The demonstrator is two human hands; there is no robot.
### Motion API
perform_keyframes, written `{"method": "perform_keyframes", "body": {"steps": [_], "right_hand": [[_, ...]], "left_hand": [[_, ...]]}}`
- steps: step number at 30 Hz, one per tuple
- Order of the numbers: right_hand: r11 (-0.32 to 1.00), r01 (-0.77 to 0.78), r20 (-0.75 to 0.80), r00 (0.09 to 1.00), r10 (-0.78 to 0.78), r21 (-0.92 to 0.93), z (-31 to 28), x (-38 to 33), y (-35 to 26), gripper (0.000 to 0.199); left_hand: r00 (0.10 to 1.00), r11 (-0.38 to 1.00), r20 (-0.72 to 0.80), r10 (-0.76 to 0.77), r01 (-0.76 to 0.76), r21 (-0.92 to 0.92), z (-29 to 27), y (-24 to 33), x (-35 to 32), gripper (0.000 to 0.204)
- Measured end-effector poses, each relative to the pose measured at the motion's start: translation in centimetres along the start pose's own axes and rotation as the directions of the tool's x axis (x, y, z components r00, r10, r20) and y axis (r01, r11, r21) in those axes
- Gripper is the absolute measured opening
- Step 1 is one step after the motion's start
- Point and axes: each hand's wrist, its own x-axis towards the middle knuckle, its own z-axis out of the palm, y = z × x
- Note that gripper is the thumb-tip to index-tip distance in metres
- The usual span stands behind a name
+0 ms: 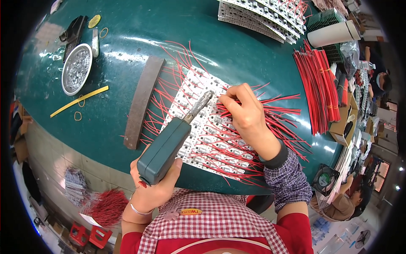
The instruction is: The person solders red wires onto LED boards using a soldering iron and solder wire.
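Note:
My left hand [157, 189] is wrapped round the handle of a dark green soldering gun [164, 148], whose metal tip slants up to the right. That tip [210, 93] is over the upper part of a white circuit board panel [196, 78], close to my right fingertips; whether it touches is hard to tell. My right hand [246, 114] is pinched on a red wire [220, 98] at the board, though its end is partly hidden by the fingers. Many loose red wires [281, 111] lie under and beside this hand. More red wires stick out from the board's left side.
A grey-brown bar [144, 103] rests over wires left of the board. Farther left are a metal bowl of shiny bits [77, 70] and a yellow strip [80, 101]. Stacked panels [264, 17] stand at the back, red wire bundles [317, 86] at right. A co-worker [347, 201] sits lower right.

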Motion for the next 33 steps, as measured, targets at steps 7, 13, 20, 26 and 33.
{"method": "perform_keyframes", "body": {"steps": [7,13,20,26,33], "right_hand": [[1.0,0.015,-0.017,1.0,-0.015,-0.011,-0.8,-0.3,-0.3,0.032],[0.982,-0.167,-0.322,0.938,0.132,-0.084,-4.0,-2.5,-2.8,0.053],[0.985,-0.14,-0.051,0.989,0.136,-0.102,-1.4,-1.8,-3.8,0.062],[0.984,-0.177,-0.02,0.984,0.177,-0.012,-0.2,-2.5,-3.7,0.066],[0.985,-0.169,-0.054,0.984,0.17,0.018,0.4,-2.2,-3.6,0.058]], "left_hand": [[1.0,1.0,-0.026,-0.008,0.008,-0.028,0.0,-0.1,-0.4,0.019],[0.996,0.993,-0.041,-0.075,0.078,0.087,-0.5,-1.4,-1.7,0.02],[0.995,0.994,-0.036,-0.097,0.099,0.045,-0.5,-1.6,-2.5,0.024],[0.994,0.985,-0.085,-0.07,0.082,0.155,-0.5,-1.5,-2.8,0.015],[0.993,0.995,-0.077,-0.089,0.086,-0.043,-0.2,-1.1,-2.1,0.017]]}}
